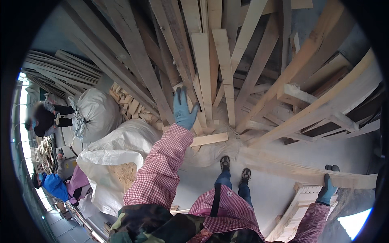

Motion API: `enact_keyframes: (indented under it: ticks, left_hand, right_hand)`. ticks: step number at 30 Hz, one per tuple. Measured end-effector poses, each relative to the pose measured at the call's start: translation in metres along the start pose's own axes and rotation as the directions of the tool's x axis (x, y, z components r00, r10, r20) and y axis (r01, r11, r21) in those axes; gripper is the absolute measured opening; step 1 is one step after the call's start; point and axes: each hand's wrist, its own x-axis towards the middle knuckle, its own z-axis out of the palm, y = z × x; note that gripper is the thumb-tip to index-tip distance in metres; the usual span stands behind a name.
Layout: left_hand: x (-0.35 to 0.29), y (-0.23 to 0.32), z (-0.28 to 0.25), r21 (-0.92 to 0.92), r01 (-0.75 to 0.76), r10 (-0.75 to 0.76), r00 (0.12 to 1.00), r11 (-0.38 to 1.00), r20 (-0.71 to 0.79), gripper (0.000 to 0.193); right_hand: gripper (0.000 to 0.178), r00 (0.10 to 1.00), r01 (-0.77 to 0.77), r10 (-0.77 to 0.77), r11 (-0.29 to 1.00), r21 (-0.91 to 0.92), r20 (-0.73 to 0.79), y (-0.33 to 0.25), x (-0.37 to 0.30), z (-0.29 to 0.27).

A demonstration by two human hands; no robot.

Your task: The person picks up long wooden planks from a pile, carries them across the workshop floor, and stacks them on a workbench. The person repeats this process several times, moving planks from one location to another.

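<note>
Directions below read as on a clock face laid over the head view. The right hand (326, 191), in a blue-grey glove, is clamped around the edge of a long pale plank (298, 170). From that hand, the plank runs off toward 10 o'clock, its far part low over the floor (267, 180), while a shorter length sticks out toward 3 o'clock. A slatted wooden pallet (298, 208) lies near the right hand, at 8 o'clock.

The left hand (185, 111), gloved likewise, reaches out with its fingers extended and the thumb apart, closed on nothing; the held plank lies well apart from it, at 4 o'clock. Leaning boards (201, 60) fan out from 11 to 2 o'clock of the left hand; whether the fingertips touch one, I cannot tell. A short board (210, 139) lies just beside it, between 4 and 5 o'clock. An open white sack (95, 160) with wood shavings (126, 173) inside stands between 7 and 8 o'clock, and a tied white sack (99, 107) sits at 9 o'clock.
</note>
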Motion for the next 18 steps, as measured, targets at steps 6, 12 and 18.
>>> enact_keyframes:
  ticks: [6,12,18]
  left_hand:
    - [0.091,0.086,-0.001,-0.421,0.056,-0.11,0.988,0.905,-0.106,0.089]
    - [0.152,0.106,0.015,-0.402,0.338,-0.401,0.912,0.851,-0.084,0.1]
    - [0.174,0.105,0.032,-0.441,0.465,-0.566,0.815,0.768,-0.126,0.105]
  right_hand:
    - [0.051,1.0,-0.007,0.007,1.0,0.003,-0.007,-0.001,0.003,0.005]
    - [0.049,0.998,0.039,-0.04,0.999,0.023,0.04,0.015,0.004,-0.008]
    - [0.042,0.994,0.095,-0.089,0.992,-0.085,0.07,0.007,0.002,-0.004]
